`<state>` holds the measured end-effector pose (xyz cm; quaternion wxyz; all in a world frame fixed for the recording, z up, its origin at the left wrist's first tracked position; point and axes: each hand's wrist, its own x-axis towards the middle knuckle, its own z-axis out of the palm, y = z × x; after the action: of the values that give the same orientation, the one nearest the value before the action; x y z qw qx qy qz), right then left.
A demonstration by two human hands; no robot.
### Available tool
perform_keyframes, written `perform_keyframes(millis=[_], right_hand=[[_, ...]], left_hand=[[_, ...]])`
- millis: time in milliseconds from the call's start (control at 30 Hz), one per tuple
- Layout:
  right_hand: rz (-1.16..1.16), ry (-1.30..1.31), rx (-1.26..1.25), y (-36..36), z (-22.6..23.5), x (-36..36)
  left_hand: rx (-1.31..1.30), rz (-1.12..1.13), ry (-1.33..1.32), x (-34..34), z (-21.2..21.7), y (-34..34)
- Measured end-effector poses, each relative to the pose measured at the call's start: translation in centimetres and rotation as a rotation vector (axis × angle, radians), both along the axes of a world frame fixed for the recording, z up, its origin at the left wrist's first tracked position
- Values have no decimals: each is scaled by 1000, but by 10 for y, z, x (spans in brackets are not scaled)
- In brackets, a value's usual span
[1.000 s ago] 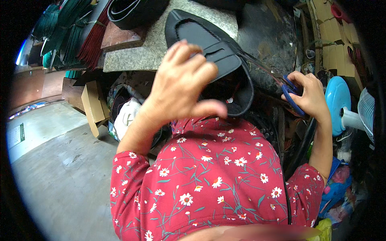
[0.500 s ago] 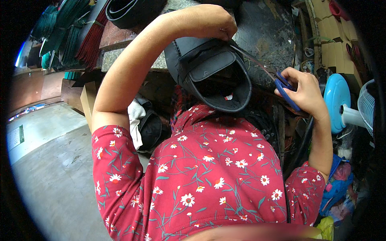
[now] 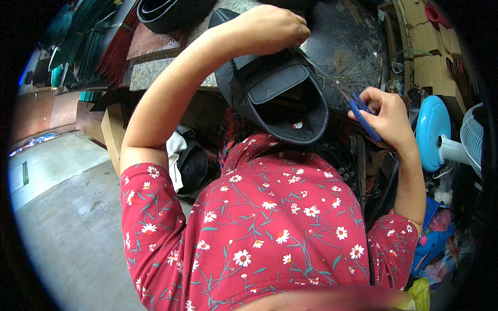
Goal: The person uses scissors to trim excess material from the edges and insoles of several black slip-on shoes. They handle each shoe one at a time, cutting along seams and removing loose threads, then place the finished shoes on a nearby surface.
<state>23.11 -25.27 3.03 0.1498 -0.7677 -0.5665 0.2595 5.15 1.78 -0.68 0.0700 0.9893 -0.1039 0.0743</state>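
Observation:
A black bag (image 3: 280,84), with a flap panel and an open oval mouth, is tilted over the near edge of the worktable. My left hand (image 3: 275,30) lies across its far end; the fingers are curled in and seem to grip its edge, though the fingertips are hidden. To the right, my right hand (image 3: 386,116) is closed round the blue handles of a pair of scissors (image 3: 365,118). The blades point up and left at the bag's right side, close to my left hand. Their tips are hard to make out.
The dark worktable (image 3: 345,49) is worn and strewn with thread scraps. Bundles of green and red strips (image 3: 111,59) lie at the far left, beside a coiled black band (image 3: 166,15). A blue and white fan (image 3: 431,132) stands by my right forearm. Cardboard (image 3: 425,72) is behind it.
My left hand has shifted slightly right, and the bag has moved a little that way too. My right hand and the scissors have moved slightly left, with the handles closer together.

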Motion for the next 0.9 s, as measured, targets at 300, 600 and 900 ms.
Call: perform_keyframes(millis=[300,600,900], right_hand=[[-14,12,21,7,-2,-7],[-115,-203,-89,-1,-7,17],[-258,206,89,2,-5,42]], left_hand=[[75,-21,-134,3,-2,-7],[-30,648,-509,-80,31,-38],[-257,356,-267,-126,28,-130]])
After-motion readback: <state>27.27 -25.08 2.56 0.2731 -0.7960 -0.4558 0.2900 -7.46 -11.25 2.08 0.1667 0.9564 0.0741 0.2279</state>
